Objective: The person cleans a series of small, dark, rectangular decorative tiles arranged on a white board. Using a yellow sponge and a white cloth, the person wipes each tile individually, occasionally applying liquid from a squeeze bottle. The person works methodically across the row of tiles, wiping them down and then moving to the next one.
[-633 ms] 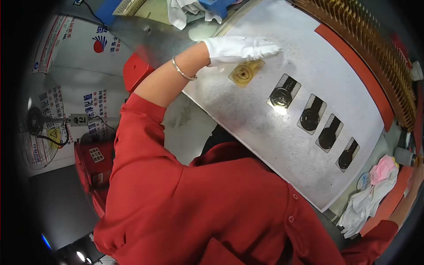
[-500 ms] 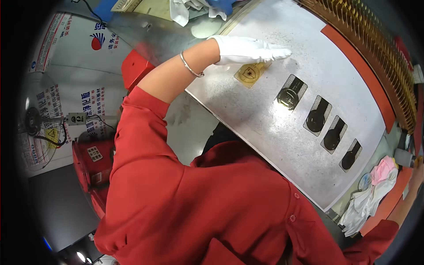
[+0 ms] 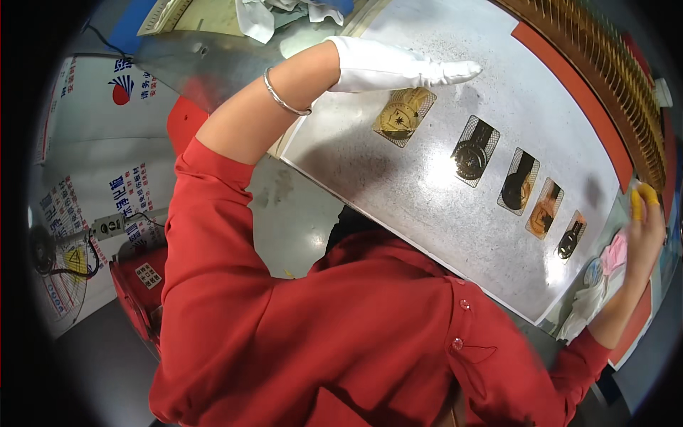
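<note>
The gold medallion [image 3: 400, 116] lies flat at the far left of the grey speckled metal sheet [image 3: 427, 206], a round embossed disc sitting on a square of gold mesh, tilted a little off the sheet's edge. The white-gloved left hand [image 3: 398, 66] hovers flat just beyond it, fingers stretched right; whether it touches the sheet I cannot tell. To the medallion's right runs a row of four more mesh squares, each carrying a darker medal, stepping toward the near right corner of the sheet.
</note>
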Demonstrator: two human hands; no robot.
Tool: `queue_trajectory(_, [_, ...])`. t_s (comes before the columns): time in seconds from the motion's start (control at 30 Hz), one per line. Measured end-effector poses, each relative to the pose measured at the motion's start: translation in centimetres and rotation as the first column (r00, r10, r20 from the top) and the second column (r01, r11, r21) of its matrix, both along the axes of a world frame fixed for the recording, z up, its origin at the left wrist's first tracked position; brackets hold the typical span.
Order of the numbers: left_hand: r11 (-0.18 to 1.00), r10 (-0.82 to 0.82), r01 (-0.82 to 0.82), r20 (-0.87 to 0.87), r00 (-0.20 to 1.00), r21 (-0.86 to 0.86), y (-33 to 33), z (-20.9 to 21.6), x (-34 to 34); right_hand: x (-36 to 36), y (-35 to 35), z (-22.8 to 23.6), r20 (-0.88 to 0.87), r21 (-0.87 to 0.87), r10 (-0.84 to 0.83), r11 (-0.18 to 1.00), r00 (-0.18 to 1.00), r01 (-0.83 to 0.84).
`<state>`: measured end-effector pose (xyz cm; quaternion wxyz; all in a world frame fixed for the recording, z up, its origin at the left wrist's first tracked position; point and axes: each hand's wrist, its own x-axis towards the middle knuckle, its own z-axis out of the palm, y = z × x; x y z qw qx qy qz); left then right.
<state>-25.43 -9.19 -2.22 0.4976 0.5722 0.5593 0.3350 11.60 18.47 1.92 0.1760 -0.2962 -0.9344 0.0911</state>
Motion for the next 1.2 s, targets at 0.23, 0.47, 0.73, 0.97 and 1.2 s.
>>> queue_trajectory(0.23, [0.904, -0.105, 0.168, 0.175, 0.979, -0.394, 1.3, 2.9, -3.0, -16.2, -12.5, -2.2, -0.023, -0.506, 0.319, 0.814, 0.948, -0.286])
queue_trajectory(0.47, [0.994, 0.039, -0.075, -0.402, 0.915, -0.075, -3.5, 0.7, -2.5, -23.2, -15.8, -7.0, -0.059, -0.386, 0.406, 0.833, 0.912, -0.396])
queue_trajectory(0.73, [0.993, 0.04, 0.089, -0.913, 0.405, 0.082, -5.5, -2.2, -2.3, -25.5, -15.8, -9.1, 0.005, -0.206, 0.455, 0.872, 0.89, -0.445])
queue_trajectory(0.97, [0.968, 0.122, 0.157, -0.917, 0.379, 0.194, -5.4, -3.7, -2.5, -25.0, -16.7, -9.3, 0.006, -0.15, 0.486, 0.865, 0.874, -0.479])
queue_trajectory(1.2, [0.959, 0.048, 0.237, -0.911, 0.41, 0.157, -4.5, -4.2, -4.3, -24.1, -19.9, -9.7, 0.034, -0.064, 0.639, 0.769, 0.768, -0.636])
